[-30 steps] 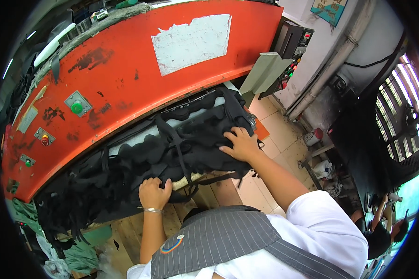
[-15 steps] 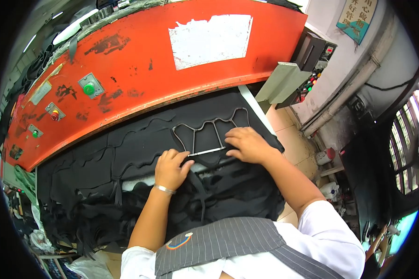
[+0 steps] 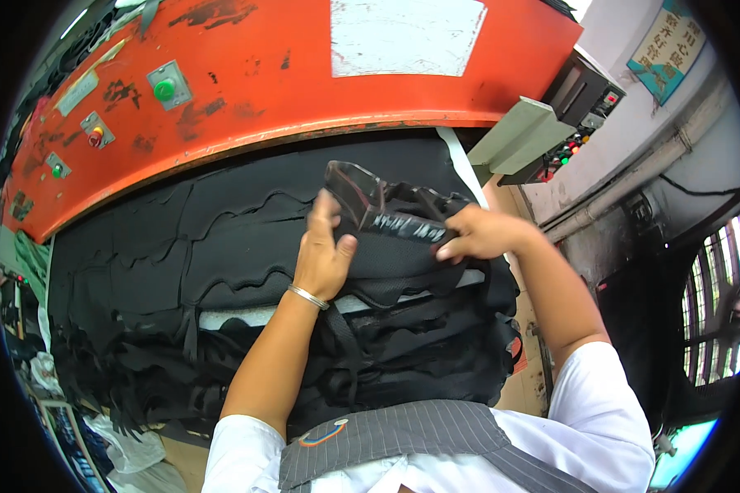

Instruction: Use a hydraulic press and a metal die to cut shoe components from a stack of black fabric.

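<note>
A dark metal cutting die (image 3: 409, 228) with a wavy edge and inner cross walls is tilted up above the black sheet material (image 3: 271, 222), its long front wall with pale handwriting facing me. At its right end, my right hand (image 3: 478, 232) grips the wall between thumb and fingers. My left hand (image 3: 324, 255) is at the die's left end, its slightly blurred fingers curled against the side and the thumb below. Wavy cut lines run across the sheet under the die.
Beyond the sheet stands an orange machine beam (image 3: 271, 74) with a green push button (image 3: 164, 89) and a red knob (image 3: 96, 136). A dark control box (image 3: 584, 94) is at the right. Black scraps (image 3: 419, 345) hang over the near edge.
The cutting die, flat on the sheet before, is now lifted and tilted with its front wall toward me. Both hands have risen with it, and the view has shifted.
</note>
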